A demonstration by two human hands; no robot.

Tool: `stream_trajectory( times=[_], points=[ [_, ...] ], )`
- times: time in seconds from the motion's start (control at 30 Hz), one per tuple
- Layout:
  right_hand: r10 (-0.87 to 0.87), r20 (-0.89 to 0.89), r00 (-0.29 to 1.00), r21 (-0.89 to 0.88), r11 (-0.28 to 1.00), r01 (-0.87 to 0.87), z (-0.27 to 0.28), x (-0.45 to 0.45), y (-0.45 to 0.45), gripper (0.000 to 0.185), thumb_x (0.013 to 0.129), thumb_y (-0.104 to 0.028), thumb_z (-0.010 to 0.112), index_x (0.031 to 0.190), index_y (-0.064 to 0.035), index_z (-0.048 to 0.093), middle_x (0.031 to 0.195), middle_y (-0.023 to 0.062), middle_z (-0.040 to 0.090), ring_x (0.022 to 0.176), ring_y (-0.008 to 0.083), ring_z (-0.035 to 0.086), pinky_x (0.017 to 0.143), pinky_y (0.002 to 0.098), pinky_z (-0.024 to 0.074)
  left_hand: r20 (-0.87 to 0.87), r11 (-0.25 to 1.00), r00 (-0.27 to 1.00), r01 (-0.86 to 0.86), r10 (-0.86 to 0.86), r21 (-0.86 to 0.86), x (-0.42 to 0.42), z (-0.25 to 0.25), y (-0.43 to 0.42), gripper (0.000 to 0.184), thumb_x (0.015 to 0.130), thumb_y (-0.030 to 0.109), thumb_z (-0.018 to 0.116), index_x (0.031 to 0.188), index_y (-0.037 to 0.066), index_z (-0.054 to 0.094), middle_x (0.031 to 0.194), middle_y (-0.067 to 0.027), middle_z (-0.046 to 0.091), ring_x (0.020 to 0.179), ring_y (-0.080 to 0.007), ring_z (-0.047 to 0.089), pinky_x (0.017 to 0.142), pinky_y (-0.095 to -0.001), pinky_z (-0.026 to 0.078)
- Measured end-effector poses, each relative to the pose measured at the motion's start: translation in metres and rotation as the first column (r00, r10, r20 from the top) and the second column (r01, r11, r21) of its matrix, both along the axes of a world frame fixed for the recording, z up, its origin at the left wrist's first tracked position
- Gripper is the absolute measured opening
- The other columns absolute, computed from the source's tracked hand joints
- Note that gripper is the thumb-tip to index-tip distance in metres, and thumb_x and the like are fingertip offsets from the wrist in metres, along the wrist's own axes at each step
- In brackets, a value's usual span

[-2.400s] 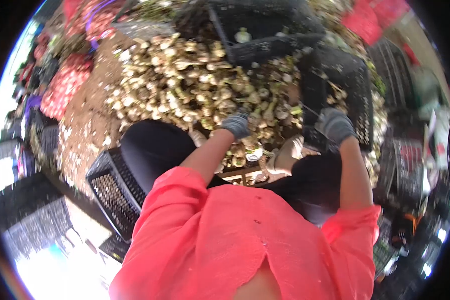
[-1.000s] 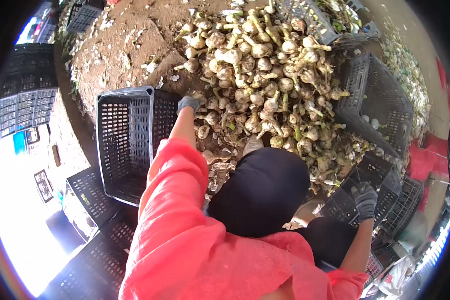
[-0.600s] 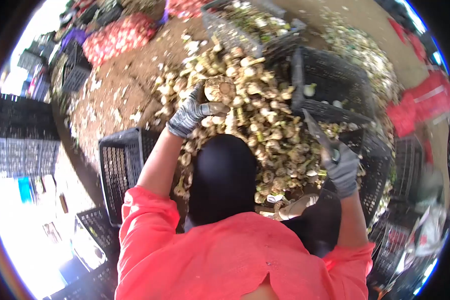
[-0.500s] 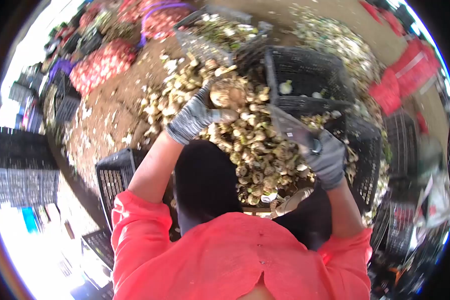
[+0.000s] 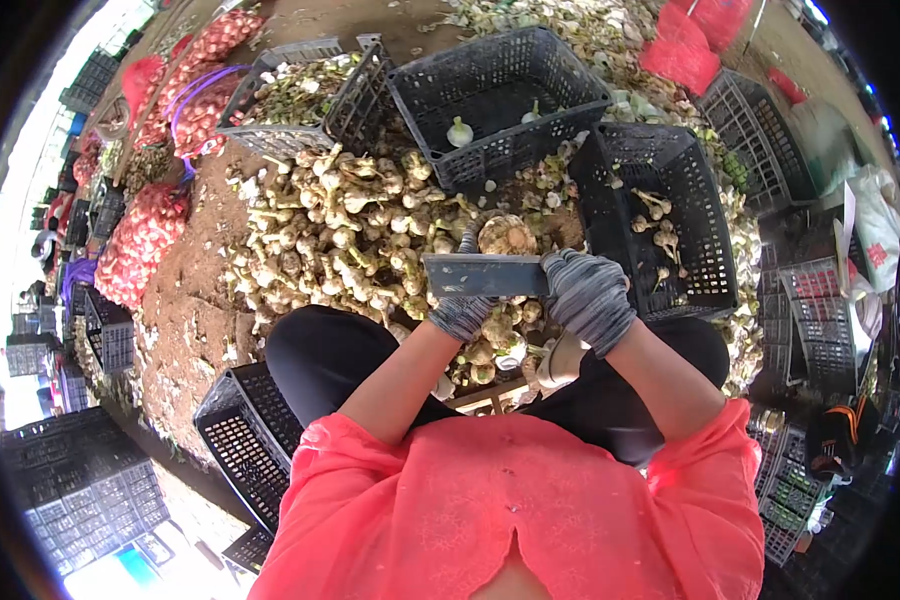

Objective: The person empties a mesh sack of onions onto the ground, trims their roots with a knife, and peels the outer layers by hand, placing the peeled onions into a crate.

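Observation:
My right hand [image 5: 590, 295], in a grey striped glove, is closed round the handle of a wide-bladed knife [image 5: 485, 276]. The flat rectangular blade lies across the front of my left hand [image 5: 462, 312], hiding much of it. My left hand, gloved alike, is closed on a large round garlic bulb [image 5: 508, 236] whose rough brownish root side shows just above the blade. Whether the edge touches the bulb I cannot tell. A heap of garlic bulbs with cut stems [image 5: 345, 235] spreads on the ground in front and to the left of my hands.
A black crate [image 5: 500, 165] with a couple of white bulbs stands ahead. Another crate [image 5: 715, 240] at the right holds several stemmed bulbs. A crate of trimmings [image 5: 355, 115] is at the back left. Red net sacks [image 5: 145, 245] lie farther left. An upright crate [image 5: 240, 440] is beside my left knee.
My hands have come together: the left brought the bulb back and rightward, the right brought the knife across leftward. The whole view has shifted and tilted, showing more of the crates.

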State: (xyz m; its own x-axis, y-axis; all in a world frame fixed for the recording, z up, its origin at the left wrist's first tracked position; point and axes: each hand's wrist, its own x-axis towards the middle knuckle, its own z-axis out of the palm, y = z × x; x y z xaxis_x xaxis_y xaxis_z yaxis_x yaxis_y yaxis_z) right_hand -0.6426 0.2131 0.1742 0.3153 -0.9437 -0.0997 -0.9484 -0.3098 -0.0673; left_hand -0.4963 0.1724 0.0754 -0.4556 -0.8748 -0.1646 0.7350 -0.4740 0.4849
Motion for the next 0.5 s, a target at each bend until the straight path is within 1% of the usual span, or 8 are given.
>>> stream_trajectory(
  times=[0.1, 0.2, 0.23, 0.3, 0.33, 0.4, 0.43, 0.5],
  points=[
    [-0.093, -0.052, 0.994, 0.106, 0.99, 0.098, -0.007, -0.005, -0.004, 0.021, 0.071, -0.016, 0.052, 0.091, -0.0084, 0.053, 0.08, 0.009, 0.056, 0.071, 0.0227, 0.058, 0.059, 0.037, 0.0462, 0.01, 1.0, 1.0, 0.027, -0.027, 0.002, -0.009, -0.005, 0.0, 0.05, 0.072, 0.009, 0.06, 0.114, 0.005, 0.036, 0.108, -0.0123, 0.047, 0.095, -0.0214, 0.051, 0.081, -0.0362, 0.045],
    [-0.173, -0.071, 0.982, 0.127, 0.975, 0.18, -0.006, -0.01, -0.007, 0.021, 0.071, -0.015, 0.052, 0.091, -0.0084, 0.052, 0.08, 0.0087, 0.056, 0.072, 0.023, 0.058, 0.058, 0.0372, 0.0464, 0.039, 0.999, 0.998, 0.044, -0.043, -0.009, -0.019, -0.008, 0.003, 0.052, 0.07, 0.008, 0.063, 0.114, 0.005, 0.036, 0.107, -0.0118, 0.048, 0.094, -0.0211, 0.051, 0.08, -0.0363, 0.046],
    [-0.148, -0.049, 0.988, 0.077, 0.985, 0.152, -0.012, -0.016, -0.008, 0.019, 0.072, -0.015, 0.051, 0.09, -0.0083, 0.052, 0.08, 0.0086, 0.056, 0.072, 0.0229, 0.058, 0.054, 0.038, 0.0465, 0.061, 0.999, 0.997, 0.048, -0.047, -0.014, -0.021, -0.008, 0.005, 0.052, 0.069, 0.008, 0.064, 0.113, 0.006, 0.036, 0.107, -0.0117, 0.048, 0.094, -0.021, 0.051, 0.08, -0.0363, 0.046],
    [-0.246, -0.16, 0.956, 0.088, 0.961, 0.262, -0.02, -0.021, -0.01, 0.017, 0.073, -0.015, 0.05, 0.088, -0.0084, 0.052, 0.077, 0.0084, 0.057, 0.069, 0.0237, 0.059, 0.052, 0.0382, 0.0463, 0.11, 0.998, 0.993, 0.056, -0.051, -0.043, -0.023, -0.002, 0.008, 0.054, 0.067, 0.007, 0.065, 0.113, 0.006, 0.037, 0.106, -0.0114, 0.049, 0.094, -0.0208, 0.051, 0.08, -0.0363, 0.046],
    [-0.29, -0.217, 0.932, 0.091, 0.945, 0.315, -0.025, -0.026, -0.011, 0.016, 0.073, -0.015, 0.05, 0.087, -0.0084, 0.052, 0.076, 0.0084, 0.057, 0.067, 0.0241, 0.059, 0.051, 0.0383, 0.0463, 0.124, 0.995, 0.991, 0.068, -0.059, -0.076, -0.023, 0.013, 0.01, 0.054, 0.067, 0.007, 0.066, 0.112, 0.006, 0.037, 0.106, -0.0113, 0.049, 0.093, -0.0206, 0.051, 0.08, -0.0363, 0.046],
    [-0.28, -0.338, 0.899, 0.042, 0.949, 0.311, -0.043, -0.069, -0.02, 0.014, 0.074, -0.016, 0.049, 0.085, -0.0093, 0.053, 0.069, 0.0087, 0.058, 0.062, 0.0248, 0.059, 0.049, 0.0384, 0.046, 0.146, 0.957, 0.989, 0.07, -0.03, -0.281, -0.02, 0.046, 0.019, 0.056, 0.065, 0.006, 0.068, 0.112, 0.006, 0.037, 0.105, -0.011, 0.049, 0.093, -0.0204, 0.052, 0.08, -0.0363, 0.046],
    [-0.394, -0.138, 0.909, 0.075, 0.911, 0.406, -0.044, -0.08, -0.02, 0.012, 0.074, -0.017, 0.048, 0.082, -0.0097, 0.053, 0.064, 0.0101, 0.057, 0.059, 0.0262, 0.059, 0.051, 0.0379, 0.0463, 0.17, 0.943, 0.985, 0.061, -0.005, -0.326, -0.018, 0.058, 0.019, 0.056, 0.065, 0.006, 0.069, 0.111, 0.006, 0.037, 0.104, -0.0108, 0.049, 0.093, -0.0203, 0.052, 0.08, -0.0363, 0.046],
    [-0.473, 0.011, 0.881, -0.011, 0.881, 0.473, -0.046, -0.079, -0.012, 0.012, 0.074, -0.018, 0.048, 0.081, -0.0095, 0.054, 0.064, 0.0115, 0.057, 0.059, 0.0271, 0.058, 0.052, 0.0379, 0.0462, 0.229, 0.994, 0.973, 0.033, -0.008, -0.107, -0.011, 0.044, 0.003, 0.067, 0.057, -0.004, 0.07, 0.113, 0.008, 0.036, 0.105, -0.0104, 0.049, 0.092, -0.0195, 0.052, 0.08, -0.0334, 0.046]
  ],
)
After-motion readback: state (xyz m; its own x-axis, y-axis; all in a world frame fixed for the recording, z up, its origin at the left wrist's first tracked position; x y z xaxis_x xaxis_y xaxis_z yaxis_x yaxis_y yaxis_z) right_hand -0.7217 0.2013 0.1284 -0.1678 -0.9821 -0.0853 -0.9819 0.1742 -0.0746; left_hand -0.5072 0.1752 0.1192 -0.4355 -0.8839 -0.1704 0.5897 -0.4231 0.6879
